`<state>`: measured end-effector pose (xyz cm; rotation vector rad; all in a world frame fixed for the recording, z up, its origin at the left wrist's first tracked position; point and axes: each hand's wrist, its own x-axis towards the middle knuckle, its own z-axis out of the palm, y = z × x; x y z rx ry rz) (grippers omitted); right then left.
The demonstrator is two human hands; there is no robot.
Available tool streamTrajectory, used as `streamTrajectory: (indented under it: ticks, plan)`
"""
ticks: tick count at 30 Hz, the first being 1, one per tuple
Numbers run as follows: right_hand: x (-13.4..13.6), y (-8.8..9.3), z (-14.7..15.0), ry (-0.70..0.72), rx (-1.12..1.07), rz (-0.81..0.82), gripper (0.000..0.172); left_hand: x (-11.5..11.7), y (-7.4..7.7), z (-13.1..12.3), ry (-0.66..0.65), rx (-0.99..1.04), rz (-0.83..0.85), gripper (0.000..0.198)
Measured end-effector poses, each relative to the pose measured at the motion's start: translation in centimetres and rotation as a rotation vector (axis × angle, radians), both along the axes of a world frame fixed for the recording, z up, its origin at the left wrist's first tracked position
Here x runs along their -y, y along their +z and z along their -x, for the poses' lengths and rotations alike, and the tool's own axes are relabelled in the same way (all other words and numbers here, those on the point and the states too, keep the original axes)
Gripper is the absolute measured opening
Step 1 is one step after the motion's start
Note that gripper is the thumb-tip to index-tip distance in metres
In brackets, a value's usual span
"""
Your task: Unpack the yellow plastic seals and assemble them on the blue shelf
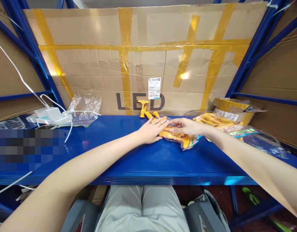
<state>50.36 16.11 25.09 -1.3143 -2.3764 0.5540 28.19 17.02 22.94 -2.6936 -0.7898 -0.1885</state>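
Blue metal uprights (43,64) are flanking a blue worktop (119,158), and one big taped cardboard panel (100,71) is standing behind. One clear bag (193,140) of yellow toys is lying under both hands; a second bag (247,132) is lying to its right. The left hand (151,130) is resting, fingers flat, slightly spread. The right hand (188,126) is curving its fingers over the first bag; whether they are gripping, I cannot tell.

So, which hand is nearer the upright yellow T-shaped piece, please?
Left: the left hand is in front and slightly right of the T-shaped piece; the right hand is farther right.
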Motion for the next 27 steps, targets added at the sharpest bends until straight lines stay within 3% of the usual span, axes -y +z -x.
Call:
streamTrajectory:
  ticks: [3,8,12,16,20,23,27]
  plan:
    - [0.0,0.1,-0.3,-0.027,-0.081,0.000,0.046,-0.3,-0.5,-1.1,0.039,0.001,-0.027,0.060]
    - [0.7,0.3,-2.0,-0.184,0.022,-0.225,0.041,-0.9,0.0,-0.4,0.151,-0.095,-0.049,0.044]
    - [1.9,-0.1,-2.8,-0.064,0.105,-0.373,0.043,-1.3,0.9,1.5,0.208,-0.148,-0.068,0.038]
    - [4.0,-0.9,-1.5,0.081,0.198,-0.527,0.049,-1.0,1.4,2.8,0.237,-0.155,-0.053,0.032]
    - [5.7,-1.6,0.1,0.193,0.287,-0.663,0.039,0.1,1.9,3.1,0.220,-0.154,-0.049,0.032]
    - [5.4,-2.1,-0.1,0.181,0.331,-0.787,0.024,1.0,2.4,2.9,0.226,-0.165,-0.040,0.033]
    - [4.3,-2.2,-1.4,0.083,0.277,-0.836,0.030,1.2,3.0,2.4,0.258,-0.123,-0.027,0.038]
